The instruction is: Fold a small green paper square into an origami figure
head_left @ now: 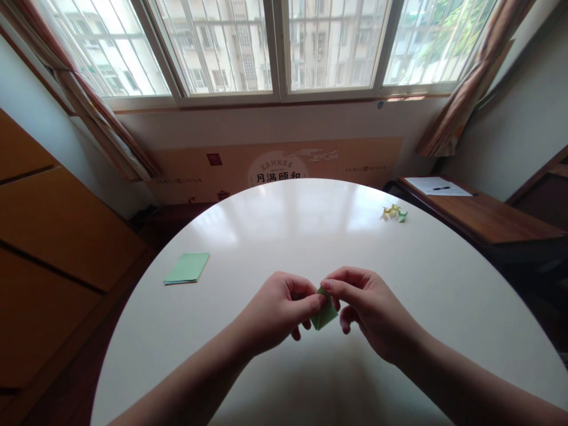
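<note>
A small folded piece of green origami paper (326, 316) is held above the round white table (275, 236), near the middle of the view. My left hand (288, 305) pinches its left side, with the thumb on top. At its upper corner, the thumb and index finger of my right hand (366, 296) close on the paper; the other fingers curl below. Parts of the paper are hidden behind my fingers.
A stack of light green square paper (189, 267) lies at the table's left. Several small folded paper figures (393, 212), yellow and green, sit at the far right. Beyond them, a wooden side table (501, 216) bears a white sheet (432, 184) and a pen (441, 188).
</note>
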`<move>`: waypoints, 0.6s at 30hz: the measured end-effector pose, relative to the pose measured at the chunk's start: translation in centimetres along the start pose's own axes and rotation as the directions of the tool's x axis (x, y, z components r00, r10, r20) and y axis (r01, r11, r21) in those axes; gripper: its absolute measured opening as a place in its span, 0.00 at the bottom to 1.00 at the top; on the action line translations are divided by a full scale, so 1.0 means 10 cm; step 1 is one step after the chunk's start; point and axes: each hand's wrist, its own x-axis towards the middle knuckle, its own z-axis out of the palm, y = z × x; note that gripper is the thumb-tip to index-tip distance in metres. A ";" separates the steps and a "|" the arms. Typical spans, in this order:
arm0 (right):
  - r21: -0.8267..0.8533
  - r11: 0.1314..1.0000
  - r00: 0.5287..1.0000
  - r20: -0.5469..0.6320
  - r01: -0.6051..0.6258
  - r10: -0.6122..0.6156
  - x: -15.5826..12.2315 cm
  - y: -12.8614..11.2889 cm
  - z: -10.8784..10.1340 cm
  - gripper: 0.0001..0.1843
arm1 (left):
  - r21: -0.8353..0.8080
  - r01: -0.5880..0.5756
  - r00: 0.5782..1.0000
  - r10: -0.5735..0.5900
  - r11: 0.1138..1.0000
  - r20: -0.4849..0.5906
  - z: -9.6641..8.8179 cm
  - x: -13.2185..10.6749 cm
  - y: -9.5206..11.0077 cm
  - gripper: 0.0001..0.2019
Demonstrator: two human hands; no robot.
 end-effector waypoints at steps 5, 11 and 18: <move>0.029 0.999 0.999 -0.023 -0.029 0.029 0.01 -0.01 0.01 0.11 | -0.022 0.004 1.000 -0.003 1.000 0.014 -0.01 0.00 -0.01 0.12; 0.071 0.996 0.997 -0.051 -0.059 0.062 0.00 -0.01 0.03 0.11 | -0.065 0.019 1.000 -0.018 0.998 0.013 0.00 0.01 0.00 0.11; 0.172 0.984 0.956 -0.292 0.053 0.000 0.13 -0.14 -0.15 0.14 | -0.067 0.103 0.993 -0.098 0.992 0.066 0.05 0.00 -0.02 0.12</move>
